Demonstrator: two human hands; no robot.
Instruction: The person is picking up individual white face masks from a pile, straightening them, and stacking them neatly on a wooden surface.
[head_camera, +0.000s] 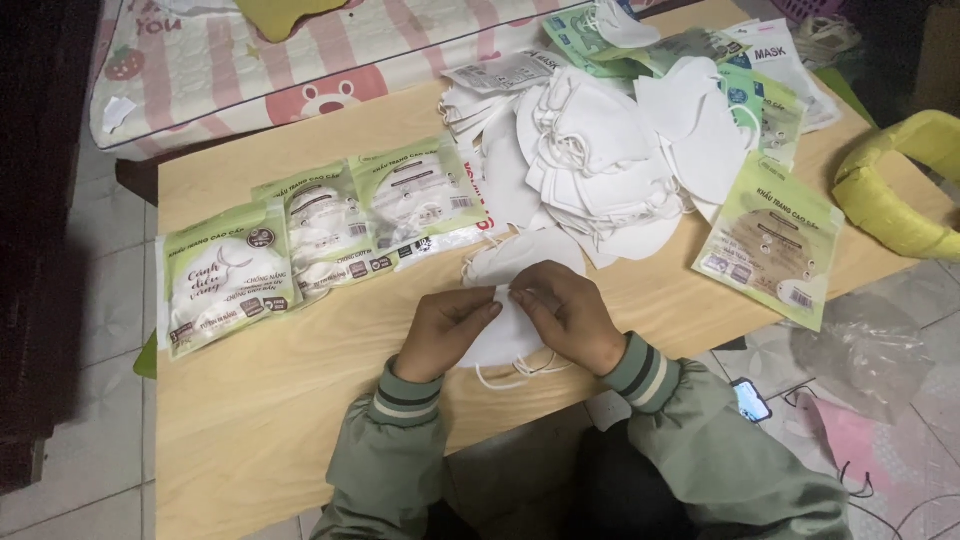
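A white face mask (500, 335) lies at the lower centre of the frame on the wooden table (270, 420), pinched at its top edge by both hands. The left hand (445, 332) curls knuckles-up, fingers grasping the mask; the right hand (570, 315) grips it beside. A heap of loose masks (600, 160) sits above, sealed mask packets (325, 225) to the left.
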